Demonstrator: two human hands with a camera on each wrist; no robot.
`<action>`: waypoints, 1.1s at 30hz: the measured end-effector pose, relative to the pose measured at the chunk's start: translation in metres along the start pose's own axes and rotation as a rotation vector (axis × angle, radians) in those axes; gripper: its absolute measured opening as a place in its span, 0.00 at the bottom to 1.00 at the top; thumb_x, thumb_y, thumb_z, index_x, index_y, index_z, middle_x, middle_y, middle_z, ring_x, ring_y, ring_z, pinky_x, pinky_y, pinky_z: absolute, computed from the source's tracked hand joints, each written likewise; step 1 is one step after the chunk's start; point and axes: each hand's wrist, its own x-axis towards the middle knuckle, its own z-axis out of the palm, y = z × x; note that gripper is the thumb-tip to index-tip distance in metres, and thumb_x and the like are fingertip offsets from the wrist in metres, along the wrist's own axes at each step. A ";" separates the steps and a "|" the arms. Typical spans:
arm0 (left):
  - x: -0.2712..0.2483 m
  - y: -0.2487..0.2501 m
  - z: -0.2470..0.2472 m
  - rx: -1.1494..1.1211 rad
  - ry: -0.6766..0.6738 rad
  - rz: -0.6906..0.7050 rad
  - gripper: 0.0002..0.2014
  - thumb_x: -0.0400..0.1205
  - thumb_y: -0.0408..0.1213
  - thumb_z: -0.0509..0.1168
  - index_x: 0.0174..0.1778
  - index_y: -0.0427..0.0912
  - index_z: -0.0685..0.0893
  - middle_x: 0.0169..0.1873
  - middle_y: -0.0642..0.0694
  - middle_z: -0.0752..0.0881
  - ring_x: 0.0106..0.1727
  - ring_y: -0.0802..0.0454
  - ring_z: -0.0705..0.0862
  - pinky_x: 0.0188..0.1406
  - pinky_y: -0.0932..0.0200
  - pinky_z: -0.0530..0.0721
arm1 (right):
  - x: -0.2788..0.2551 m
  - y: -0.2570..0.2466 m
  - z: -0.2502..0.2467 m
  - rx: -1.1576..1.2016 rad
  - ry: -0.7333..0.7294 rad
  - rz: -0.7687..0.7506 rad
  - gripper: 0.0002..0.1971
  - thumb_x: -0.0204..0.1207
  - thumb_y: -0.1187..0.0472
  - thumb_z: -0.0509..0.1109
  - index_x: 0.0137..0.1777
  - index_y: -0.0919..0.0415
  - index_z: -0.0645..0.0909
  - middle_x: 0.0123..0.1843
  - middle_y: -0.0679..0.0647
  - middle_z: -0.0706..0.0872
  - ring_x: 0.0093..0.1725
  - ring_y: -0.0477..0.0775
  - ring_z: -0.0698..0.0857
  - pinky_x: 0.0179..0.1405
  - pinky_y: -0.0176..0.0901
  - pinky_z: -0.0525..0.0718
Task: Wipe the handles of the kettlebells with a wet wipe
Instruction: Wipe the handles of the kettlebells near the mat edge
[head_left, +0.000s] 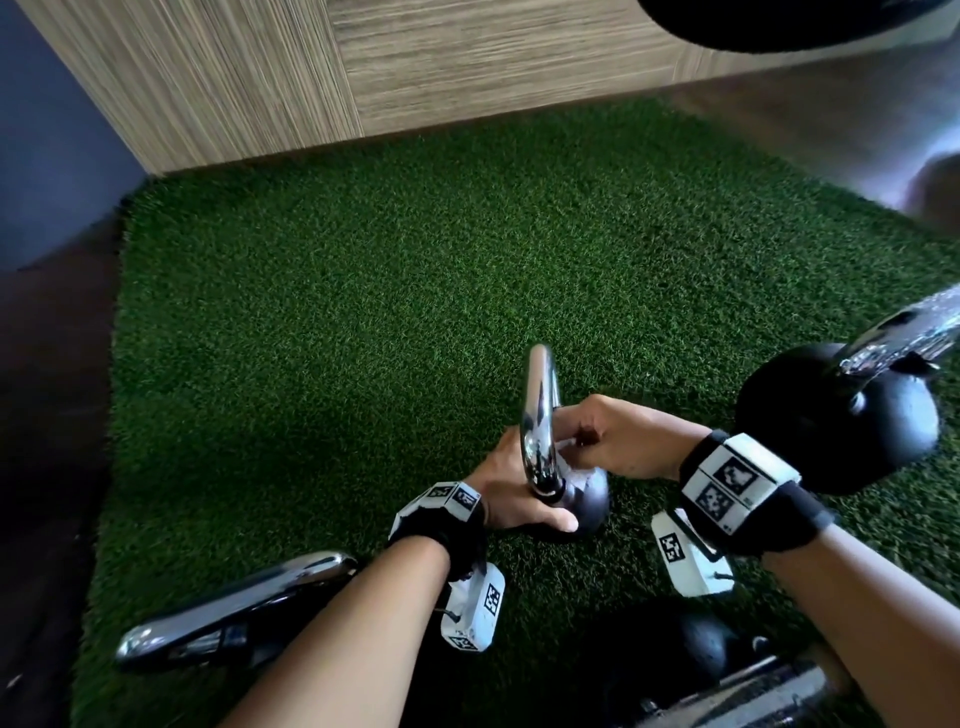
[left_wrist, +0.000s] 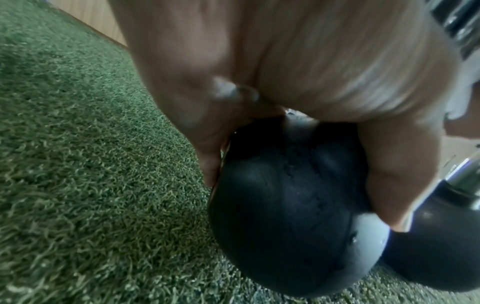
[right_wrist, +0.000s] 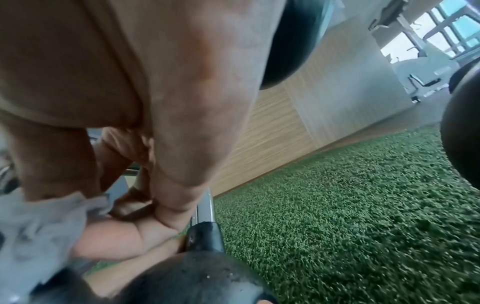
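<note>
A small kettlebell stands upright on the turf in the lower centre of the head view, with a black ball (head_left: 589, 506) and a chrome loop handle (head_left: 537, 410). My left hand (head_left: 519, 499) grips it low, with fingers and thumb curled round the top of the ball (left_wrist: 285, 216). From the right, my right hand (head_left: 605, 441) pinches a crumpled white wet wipe (head_left: 569, 462) against the lower inner side of the handle. In the right wrist view the wipe (right_wrist: 39, 226) bunches beside the fingers, near a handle post (right_wrist: 205, 207).
Green turf mat (head_left: 415, 286) spreads ahead, bounded by a wooden wall panel (head_left: 363, 67). A larger black kettlebell (head_left: 836, 415) stands at right. Another chrome handle (head_left: 234, 608) lies at lower left, and a dark kettlebell (head_left: 701, 654) is at bottom right. Dark floor runs along the left.
</note>
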 end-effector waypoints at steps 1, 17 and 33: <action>0.001 -0.001 0.000 -0.001 0.001 -0.004 0.43 0.63 0.42 0.84 0.77 0.43 0.79 0.74 0.47 0.82 0.77 0.51 0.79 0.82 0.54 0.73 | 0.001 0.000 0.000 -0.004 -0.001 -0.011 0.13 0.80 0.69 0.71 0.60 0.54 0.89 0.58 0.51 0.92 0.56 0.58 0.90 0.59 0.67 0.87; 0.008 -0.009 0.006 0.015 0.061 -0.107 0.48 0.57 0.43 0.86 0.72 0.41 0.72 0.68 0.38 0.79 0.71 0.40 0.81 0.71 0.39 0.82 | 0.004 0.029 0.006 0.794 0.036 -0.077 0.10 0.74 0.76 0.74 0.56 0.71 0.87 0.51 0.64 0.92 0.48 0.58 0.90 0.53 0.46 0.91; 0.002 -0.016 0.016 0.127 0.147 -0.069 0.67 0.55 0.51 0.87 0.88 0.54 0.54 0.79 0.56 0.66 0.80 0.55 0.67 0.86 0.54 0.64 | 0.011 0.021 0.012 0.476 0.560 0.013 0.15 0.62 0.72 0.85 0.35 0.57 0.82 0.40 0.58 0.92 0.37 0.56 0.89 0.41 0.57 0.91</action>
